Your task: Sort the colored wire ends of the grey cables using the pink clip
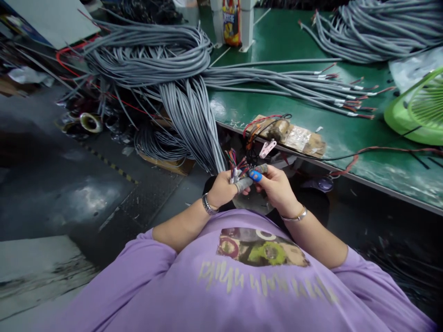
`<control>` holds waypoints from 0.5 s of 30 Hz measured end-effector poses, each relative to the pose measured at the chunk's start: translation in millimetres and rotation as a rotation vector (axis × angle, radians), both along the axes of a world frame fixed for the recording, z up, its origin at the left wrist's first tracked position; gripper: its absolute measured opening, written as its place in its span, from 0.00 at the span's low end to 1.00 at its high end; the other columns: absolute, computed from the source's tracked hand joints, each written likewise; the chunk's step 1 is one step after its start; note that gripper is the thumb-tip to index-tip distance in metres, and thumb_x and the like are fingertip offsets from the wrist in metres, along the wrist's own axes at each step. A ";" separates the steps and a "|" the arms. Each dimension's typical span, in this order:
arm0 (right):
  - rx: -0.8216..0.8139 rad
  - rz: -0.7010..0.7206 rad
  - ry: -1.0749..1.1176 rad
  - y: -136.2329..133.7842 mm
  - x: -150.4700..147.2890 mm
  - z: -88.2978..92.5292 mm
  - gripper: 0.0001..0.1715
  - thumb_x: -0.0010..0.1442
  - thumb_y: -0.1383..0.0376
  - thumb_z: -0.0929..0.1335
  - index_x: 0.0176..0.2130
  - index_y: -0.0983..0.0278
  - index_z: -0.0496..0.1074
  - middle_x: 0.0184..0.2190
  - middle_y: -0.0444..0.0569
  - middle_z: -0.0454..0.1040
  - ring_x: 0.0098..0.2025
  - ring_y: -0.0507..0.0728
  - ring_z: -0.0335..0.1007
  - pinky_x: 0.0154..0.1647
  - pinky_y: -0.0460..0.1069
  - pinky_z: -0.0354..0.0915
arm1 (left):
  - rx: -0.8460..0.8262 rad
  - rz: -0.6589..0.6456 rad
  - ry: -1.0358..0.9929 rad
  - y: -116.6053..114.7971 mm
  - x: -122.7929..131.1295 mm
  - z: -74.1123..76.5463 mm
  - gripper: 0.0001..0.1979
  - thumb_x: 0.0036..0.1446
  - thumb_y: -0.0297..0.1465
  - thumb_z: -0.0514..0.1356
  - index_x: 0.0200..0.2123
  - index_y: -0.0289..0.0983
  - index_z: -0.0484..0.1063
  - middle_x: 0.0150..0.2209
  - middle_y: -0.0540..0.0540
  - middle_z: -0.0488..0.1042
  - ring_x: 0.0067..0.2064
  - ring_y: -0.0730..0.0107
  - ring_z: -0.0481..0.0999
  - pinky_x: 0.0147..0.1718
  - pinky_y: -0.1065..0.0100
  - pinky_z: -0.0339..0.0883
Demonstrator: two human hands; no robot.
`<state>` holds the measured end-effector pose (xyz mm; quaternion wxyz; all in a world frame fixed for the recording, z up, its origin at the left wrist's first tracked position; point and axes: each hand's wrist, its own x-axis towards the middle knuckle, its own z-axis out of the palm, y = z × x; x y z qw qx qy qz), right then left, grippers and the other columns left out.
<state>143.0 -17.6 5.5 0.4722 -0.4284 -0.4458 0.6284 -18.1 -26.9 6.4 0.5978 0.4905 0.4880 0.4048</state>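
Observation:
In the head view, the stripped ends of a bundle of grey cables [194, 117] hang off the bench toward my lap. My left hand [226, 186] is closed around these ends, where thin coloured wires [234, 160] fan out above white sleeves. Close beside it, my right hand [273, 182] is pinched at the wire tips. A blue finger cover sits on its thumb and a striped one on a finger; grey wrapping covers my left thumb. The exact wire between the right fingertips is too small to make out.
On the green bench [284, 34] lie coiled grey cables [148, 55], another cable heap [380, 30] and a green fan [418, 108]. A taped cardboard piece [301, 138] with a pink clip [267, 149] rests at the front edge. More cable [162, 143] lies below at the left.

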 end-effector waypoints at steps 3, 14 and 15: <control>-0.032 0.006 0.042 0.1 0.7 -2.9 0.19 0.47 0.53 0.77 0.31 0.64 0.75 0.20 0.41 0.71 0.19 0.46 0.58 0.19 0.44 0.56 | -0.020 0.094 -0.050 2.6 1.5 -5.2 0.19 0.45 0.44 0.70 0.24 0.33 0.73 0.21 0.45 0.77 0.22 0.71 0.76 0.19 0.74 0.64; -0.029 -0.059 0.045 -4.1 -1.9 -9.6 0.20 0.45 0.54 0.78 0.28 0.64 0.71 0.20 0.41 0.69 0.20 0.47 0.57 0.20 0.45 0.56 | -0.032 0.253 -0.108 3.5 8.4 -8.4 0.22 0.43 0.47 0.70 0.24 0.33 0.74 0.20 0.46 0.76 0.22 0.70 0.76 0.18 0.74 0.60; -0.024 -0.048 0.042 -4.3 -1.9 -9.6 0.20 0.45 0.54 0.78 0.28 0.64 0.71 0.21 0.41 0.69 0.20 0.47 0.57 0.20 0.45 0.56 | -0.030 0.261 -0.115 3.4 8.5 -8.3 0.21 0.43 0.47 0.71 0.24 0.33 0.74 0.20 0.46 0.76 0.21 0.71 0.76 0.18 0.74 0.61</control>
